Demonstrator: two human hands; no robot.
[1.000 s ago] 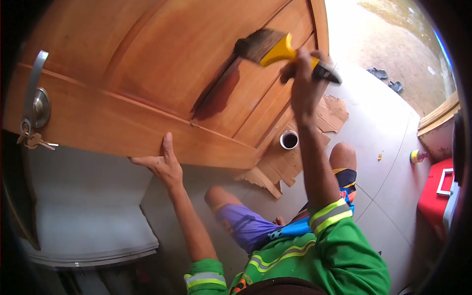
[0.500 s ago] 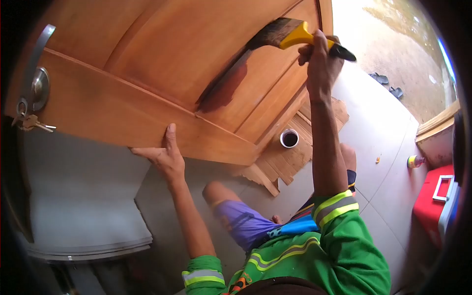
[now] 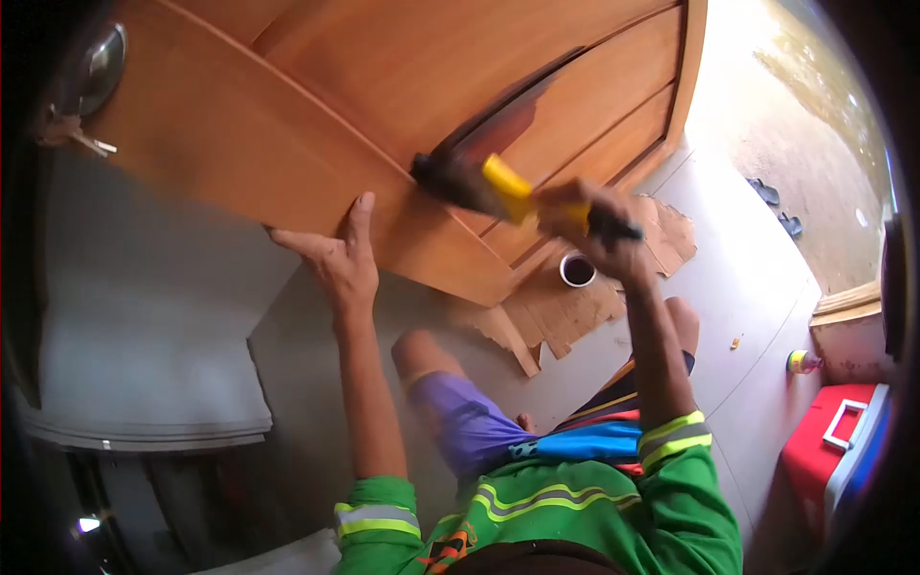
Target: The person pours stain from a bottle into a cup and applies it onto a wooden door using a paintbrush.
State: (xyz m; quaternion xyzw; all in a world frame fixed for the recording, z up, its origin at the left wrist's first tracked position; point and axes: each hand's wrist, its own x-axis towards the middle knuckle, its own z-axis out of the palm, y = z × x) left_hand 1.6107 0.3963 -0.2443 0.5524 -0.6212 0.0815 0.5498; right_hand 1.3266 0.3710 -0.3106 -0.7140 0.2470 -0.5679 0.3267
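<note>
My right hand (image 3: pixel 609 235) is wrapped round the handle of a wide paintbrush (image 3: pixel 510 190), yellow and black and blurred by motion. Its dark bristles touch the lower part of a brown wooden door (image 3: pixel 259 144), near the corner of a panel. Along that panel's edge runs a wet-looking dark red-brown patch (image 3: pixel 503 132). My left hand (image 3: pixel 343 266) grips the door's edge, thumb on the front face and the other fingers partly hidden below it. A white-rimmed cup (image 3: pixel 577 270) of dark liquid stands beneath my right hand on torn cardboard (image 3: pixel 561 314).
Keys (image 3: pixel 77 136) hang beside a round metal lock plate (image 3: pixel 103 69) on the door. Pale stacked sheets (image 3: pixel 144 364) lie at left. On the right are a red toolbox (image 3: pixel 824 436), a small bottle (image 3: pixel 803 362), and slippers (image 3: pixel 776 206) outside the doorway.
The paintbrush has swept down and left along the panel edge with my right hand. My left hand keeps its hold on the door edge. The whole view has shifted slightly.
</note>
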